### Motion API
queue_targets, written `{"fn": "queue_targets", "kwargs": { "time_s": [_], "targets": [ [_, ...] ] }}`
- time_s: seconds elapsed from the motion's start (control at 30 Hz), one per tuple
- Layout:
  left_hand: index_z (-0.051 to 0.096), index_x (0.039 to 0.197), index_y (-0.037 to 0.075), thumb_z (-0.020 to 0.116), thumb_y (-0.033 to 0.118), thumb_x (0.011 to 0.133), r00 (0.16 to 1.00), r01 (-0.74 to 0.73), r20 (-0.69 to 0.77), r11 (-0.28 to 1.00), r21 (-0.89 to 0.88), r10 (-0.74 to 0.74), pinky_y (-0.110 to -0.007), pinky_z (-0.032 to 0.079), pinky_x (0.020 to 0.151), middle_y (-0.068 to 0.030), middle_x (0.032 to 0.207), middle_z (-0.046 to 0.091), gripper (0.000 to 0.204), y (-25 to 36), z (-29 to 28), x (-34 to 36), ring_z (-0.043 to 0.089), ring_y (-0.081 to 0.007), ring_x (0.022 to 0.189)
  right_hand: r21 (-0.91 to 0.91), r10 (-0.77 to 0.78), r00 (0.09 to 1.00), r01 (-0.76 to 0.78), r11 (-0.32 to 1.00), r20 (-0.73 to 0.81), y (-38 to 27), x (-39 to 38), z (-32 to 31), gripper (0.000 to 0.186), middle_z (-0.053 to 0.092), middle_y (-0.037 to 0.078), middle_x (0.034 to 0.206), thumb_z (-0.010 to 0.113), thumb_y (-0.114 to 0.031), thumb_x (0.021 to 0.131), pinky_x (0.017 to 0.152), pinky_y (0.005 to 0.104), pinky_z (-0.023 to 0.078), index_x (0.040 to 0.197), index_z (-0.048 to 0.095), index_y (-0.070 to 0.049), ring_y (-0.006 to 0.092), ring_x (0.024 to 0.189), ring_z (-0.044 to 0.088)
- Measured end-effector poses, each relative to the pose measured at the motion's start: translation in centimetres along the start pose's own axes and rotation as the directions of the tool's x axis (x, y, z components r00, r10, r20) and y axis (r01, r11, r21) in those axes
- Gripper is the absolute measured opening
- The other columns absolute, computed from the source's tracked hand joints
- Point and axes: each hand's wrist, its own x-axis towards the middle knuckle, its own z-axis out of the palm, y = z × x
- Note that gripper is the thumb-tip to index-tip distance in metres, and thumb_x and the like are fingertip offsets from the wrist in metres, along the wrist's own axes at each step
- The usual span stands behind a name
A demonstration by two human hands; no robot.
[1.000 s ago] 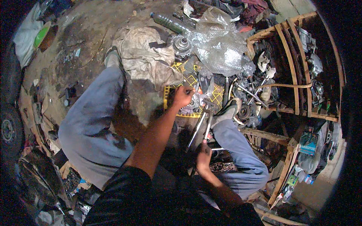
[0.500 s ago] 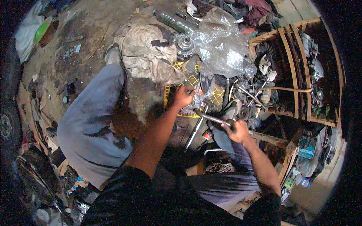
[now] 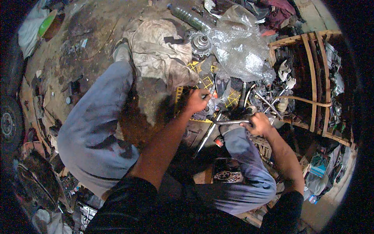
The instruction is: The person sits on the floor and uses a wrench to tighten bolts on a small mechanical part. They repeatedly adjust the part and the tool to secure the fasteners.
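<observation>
My left hand [image 3: 198, 101] is closed around something I cannot make out, over a metal part [image 3: 206, 112] on the yellow crate [image 3: 232, 98]. My right hand [image 3: 258, 124] grips a long metal-handled hammer [image 3: 230, 122], held roughly level with its head beside that part. A long bright metal bar [image 3: 205, 139] lies slanted below the hammer. A stained cloth [image 3: 154, 50] covers ground beside the crate's upper left, and a round flanged metal part [image 3: 199, 45] sits above the crate. My legs are bent either side of the work.
Crumpled bubble wrap [image 3: 237, 45] and a large plastic bottle [image 3: 187, 17] lie at the top. A wooden slatted frame [image 3: 313, 78] with metal parts stands at right. A tyre [image 3: 9, 123] is at far left. Mixed scrap surrounds my legs.
My right hand has risen from beside my right thigh and moved rightward, swinging the hammer from upright to nearly level. My left hand stays at the metal part. The view has shifted slightly.
</observation>
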Motion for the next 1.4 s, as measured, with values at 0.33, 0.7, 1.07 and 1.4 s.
{"fn": "queue_targets", "kwargs": {
  "time_s": [0.33, 0.7, 1.07, 1.4],
  "targets": [
    [0.074, 0.091, 0.011, 0.076, 0.025, 0.079, 0.999, -0.052, -0.016, 0.999, -0.009, 0.052, -0.042, 0.048, 0.089, -0.0108, 0.098, 0.071, 0.019, -1.7, 0.5, 0.3, 0.064, -0.0316, 0.096, -0.250, -0.431, 0.869, 0.485, 0.838, 0.242, 3.4, 8.4, -5.2, 0.049, 0.045, 0.006, 0.059, 0.068, -0.059, 0.077, 0.057, 0.0398, 0.037, 0.066, 0.061, -0.012, 0.0265, 0.059, 0.049],
    [0.072, 0.089, 0.009, 0.078, 0.028, 0.078, 1.000, -0.024, -0.012, 0.994, -0.102, 0.022, -0.043, 0.049, 0.085, -0.0126, 0.095, 0.069, 0.023, -1.8, 0.8, 0.1, 0.063, -0.0341, 0.094, -0.035, -0.678, 0.720, 0.689, 0.724, 0.149, 4.6, 15.9, -5.5, 0.047, 0.056, 0.009, 0.063, 0.066, -0.060, 0.071, 0.060, 0.0453, 0.046, 0.069, 0.063, -0.012, 0.0335, 0.064, 0.059],
    [0.072, 0.091, 0.012, 0.078, 0.029, 0.078, 0.997, 0.053, 0.060, 0.992, -0.118, -0.046, -0.043, 0.051, 0.078, -0.0144, 0.095, 0.068, 0.023, -1.2, 1.1, -0.4, 0.063, -0.0340, 0.091, -0.018, -0.742, 0.602, 0.780, 0.626, 0.295, 2.0, 21.6, -6.2, 0.052, 0.056, 0.008, 0.065, 0.062, -0.064, 0.072, 0.066, 0.0420, 0.044, 0.069, 0.065, -0.013, 0.0308, 0.069, 0.059],
    [0.072, 0.092, 0.011, 0.075, 0.025, 0.080, 0.997, -0.067, -0.040, 0.996, -0.061, 0.064, -0.044, 0.049, 0.083, -0.0130, 0.098, 0.069, 0.019, -2.2, 1.5, -0.2, 0.063, -0.0351, 0.093, -0.189, -0.567, 0.721, 0.669, 0.719, 0.397, 2.3, 16.3, -7.7, 0.060, 0.048, 0.008, 0.051, 0.060, -0.068, 0.075, 0.052, 0.0417, 0.039, 0.053, 0.056, -0.012, 0.0302, 0.053, 0.054]
  ]
}}
